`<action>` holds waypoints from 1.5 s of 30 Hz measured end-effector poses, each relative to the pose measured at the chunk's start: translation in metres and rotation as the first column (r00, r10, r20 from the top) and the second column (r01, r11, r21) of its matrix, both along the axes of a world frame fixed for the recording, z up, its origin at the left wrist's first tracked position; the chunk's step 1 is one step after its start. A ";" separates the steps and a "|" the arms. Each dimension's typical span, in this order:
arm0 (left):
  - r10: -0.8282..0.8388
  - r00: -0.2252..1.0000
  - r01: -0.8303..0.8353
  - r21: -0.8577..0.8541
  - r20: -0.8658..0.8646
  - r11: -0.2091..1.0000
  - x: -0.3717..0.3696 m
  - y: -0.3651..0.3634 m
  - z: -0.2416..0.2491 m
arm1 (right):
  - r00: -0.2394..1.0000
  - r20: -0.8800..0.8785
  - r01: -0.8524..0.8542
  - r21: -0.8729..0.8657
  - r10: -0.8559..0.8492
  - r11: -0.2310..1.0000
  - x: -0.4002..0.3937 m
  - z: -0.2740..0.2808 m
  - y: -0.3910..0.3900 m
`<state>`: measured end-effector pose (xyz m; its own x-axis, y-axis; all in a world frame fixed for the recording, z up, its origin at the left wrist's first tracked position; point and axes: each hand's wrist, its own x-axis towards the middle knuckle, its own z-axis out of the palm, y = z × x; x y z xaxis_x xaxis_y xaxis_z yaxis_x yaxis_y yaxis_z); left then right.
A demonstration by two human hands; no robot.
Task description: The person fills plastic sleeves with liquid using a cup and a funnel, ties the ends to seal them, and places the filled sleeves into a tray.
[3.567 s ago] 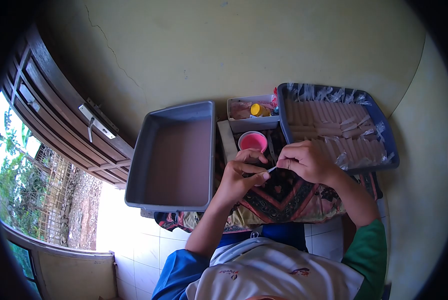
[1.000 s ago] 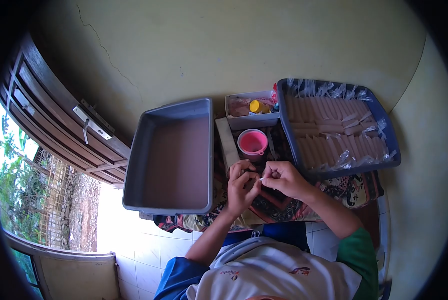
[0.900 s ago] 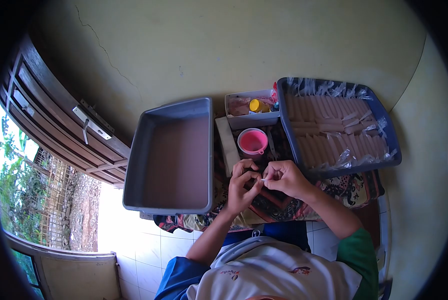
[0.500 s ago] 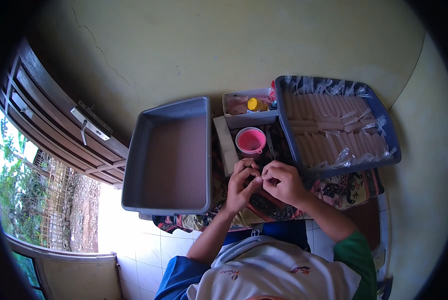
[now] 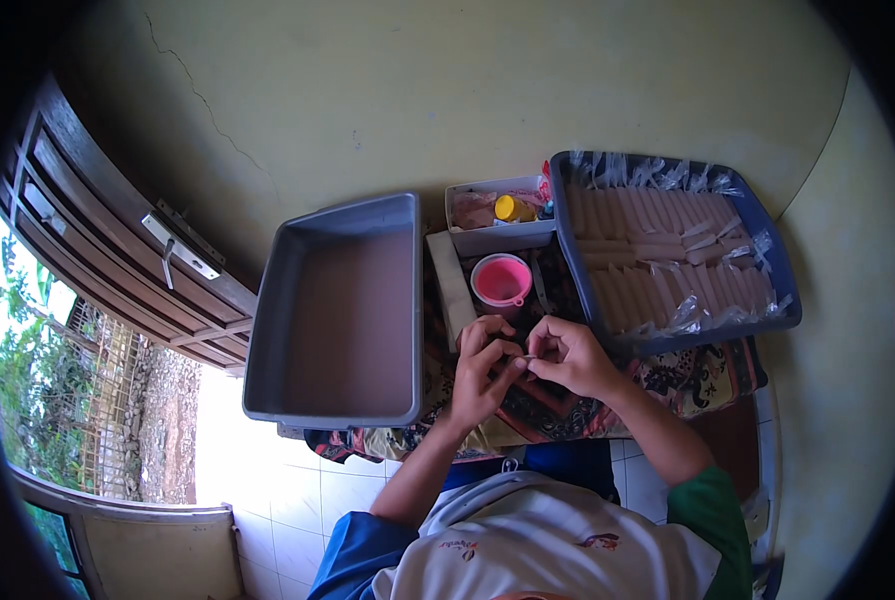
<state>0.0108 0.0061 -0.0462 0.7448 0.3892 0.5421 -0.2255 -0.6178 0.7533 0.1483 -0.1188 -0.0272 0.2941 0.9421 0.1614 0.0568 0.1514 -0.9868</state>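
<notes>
My left hand and my right hand meet in front of me, fingertips pinched together. Whatever lies between the fingers is too small to make out. Just beyond them stands a cup with a pink funnel in its mouth. To the left is a large grey tub holding a brownish-pink liquid. A dark blue tray on the right holds rows of filled plastic tubes of the same colour, with clear twisted ends.
Behind the cup, a white box contains a yellow-lidded jar and wrapped items. A pale block-like strip lies beside the grey tub. Patterned cloth covers the table. An open door is at the left, the wall behind.
My right hand's fingers have shifted slightly and opened up a little around the pinch. My left hand stays nearly in place. The tubs and other things have not moved.
</notes>
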 end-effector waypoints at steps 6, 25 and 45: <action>0.128 0.988 -0.138 0.134 0.083 0.981 0.004 -0.008 0.002 | 0.944 0.268 0.177 0.079 -0.192 0.981 -0.014 -0.006 0.005; 0.202 0.977 -0.201 -0.020 0.068 0.979 0.004 -0.017 -0.006 | 0.914 0.307 0.222 0.165 -0.264 0.961 -0.015 -0.005 0.002; -0.041 0.999 0.007 -0.656 -0.036 0.755 0.005 -0.013 0.001 | 0.614 0.445 0.339 0.598 -0.652 0.727 -0.029 -0.009 0.009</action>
<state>0.0161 -0.0070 -0.0448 0.7758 0.6182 0.1265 -0.1887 0.0360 0.9814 0.1195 -0.1100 -0.0365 0.3846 0.4578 0.8015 0.7896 0.2866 -0.5426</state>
